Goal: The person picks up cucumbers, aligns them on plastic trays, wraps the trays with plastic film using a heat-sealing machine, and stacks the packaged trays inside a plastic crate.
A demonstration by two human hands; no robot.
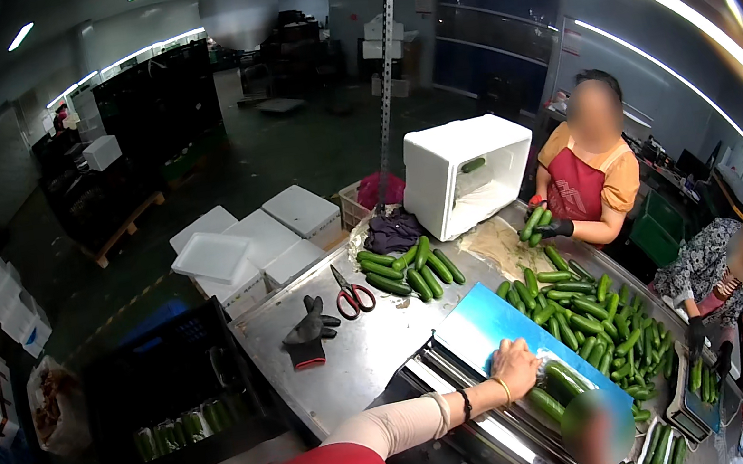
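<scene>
My left hand [515, 370] reaches across a blue board [477, 324], its fingers curled together at the edge of a white tray or film. What they pinch is too small to name. Beside it lie large green cucumbers [564, 380], close to the metal rails of a wrapping bench [508, 437]. My right hand [596, 437] is at their near right end; a blurred patch covers its fingers, so its grip is hidden. Just beyond the board spreads a big heap of loose cucumbers [592, 324].
Left on the steel table [354, 369] are red-handled scissors [355, 302], a dark glove [309, 328] and more cucumbers [415, 269]. A white foam box [442, 188] stands behind. A black crate [174, 386] holds packed cucumbers. One co-worker [588, 171] holds cucumbers; another [731, 260] is at right.
</scene>
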